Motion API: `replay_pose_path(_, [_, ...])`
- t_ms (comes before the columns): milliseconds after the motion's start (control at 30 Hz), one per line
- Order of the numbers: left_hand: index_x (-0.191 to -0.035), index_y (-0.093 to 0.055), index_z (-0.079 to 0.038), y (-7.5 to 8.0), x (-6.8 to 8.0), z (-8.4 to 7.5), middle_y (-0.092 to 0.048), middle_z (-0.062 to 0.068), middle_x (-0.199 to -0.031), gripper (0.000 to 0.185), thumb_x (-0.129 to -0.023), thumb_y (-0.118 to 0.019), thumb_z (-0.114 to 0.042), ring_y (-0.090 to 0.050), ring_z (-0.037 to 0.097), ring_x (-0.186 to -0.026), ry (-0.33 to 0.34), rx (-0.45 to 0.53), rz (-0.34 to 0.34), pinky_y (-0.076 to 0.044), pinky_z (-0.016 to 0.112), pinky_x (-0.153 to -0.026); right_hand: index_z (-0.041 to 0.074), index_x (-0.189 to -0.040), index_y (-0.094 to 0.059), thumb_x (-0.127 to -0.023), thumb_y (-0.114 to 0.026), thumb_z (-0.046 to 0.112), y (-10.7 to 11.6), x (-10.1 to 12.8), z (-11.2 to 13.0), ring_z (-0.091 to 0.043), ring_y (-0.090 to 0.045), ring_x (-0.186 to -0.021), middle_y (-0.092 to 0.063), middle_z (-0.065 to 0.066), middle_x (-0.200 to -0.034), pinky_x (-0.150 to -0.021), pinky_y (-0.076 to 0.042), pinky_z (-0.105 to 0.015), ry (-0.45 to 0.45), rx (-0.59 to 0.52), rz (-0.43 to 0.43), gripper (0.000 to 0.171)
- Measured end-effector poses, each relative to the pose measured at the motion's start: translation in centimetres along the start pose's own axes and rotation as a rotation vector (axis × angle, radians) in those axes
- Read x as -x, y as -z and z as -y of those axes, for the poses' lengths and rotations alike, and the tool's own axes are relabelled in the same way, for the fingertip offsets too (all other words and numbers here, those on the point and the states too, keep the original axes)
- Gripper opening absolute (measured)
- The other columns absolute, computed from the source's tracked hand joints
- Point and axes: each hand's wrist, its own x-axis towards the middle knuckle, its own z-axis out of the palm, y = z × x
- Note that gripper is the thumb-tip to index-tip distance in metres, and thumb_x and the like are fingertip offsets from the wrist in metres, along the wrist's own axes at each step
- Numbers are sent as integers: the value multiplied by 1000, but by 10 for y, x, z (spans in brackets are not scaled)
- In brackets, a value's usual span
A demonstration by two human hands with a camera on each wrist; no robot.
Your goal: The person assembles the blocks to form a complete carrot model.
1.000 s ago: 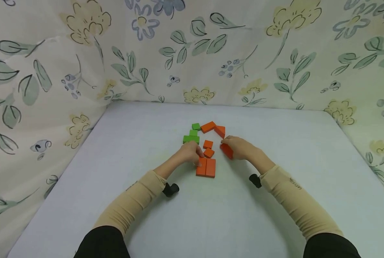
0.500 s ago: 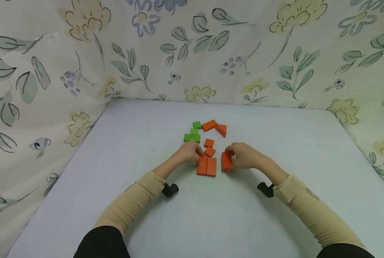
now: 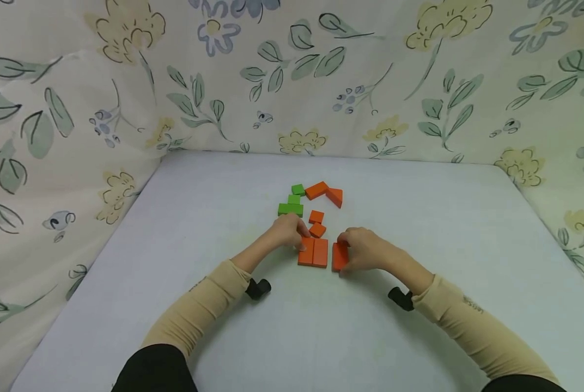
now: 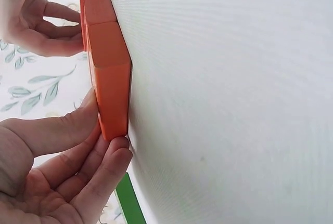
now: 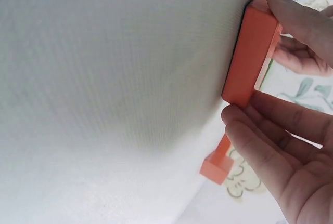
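Observation:
Two long orange blocks lie side by side on the white table. My left hand pinches the far left corner of the left block between thumb and fingertips. With thumb at one end and fingers at the other, my right hand grips a third orange block. That block stands on the table just right of the pair, with a narrow gap between.
Two small orange squares lie just beyond the pair. Further back are green blocks and two orange blocks. Flowered cloth walls close the table at the back and both sides.
My right hand has brought its orange block from beside the far cluster toward me, turned it lengthwise, and set it down right of the pair. My left hand has stayed in place.

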Motion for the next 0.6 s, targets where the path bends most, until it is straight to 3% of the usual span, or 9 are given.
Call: replay_pose_path(600, [-87, -70, -8, -2, 1, 0, -63, 1, -86, 23, -66, -76, -6, -50, 16, -75, 3, -12, -19, -41, 24, -58, -2, -107, -58, -60, -80, 29, -5, -6, 4, -19, -51, -84, -58, -7, -96, -76, -44, -35, 5, -12, -49, 60])
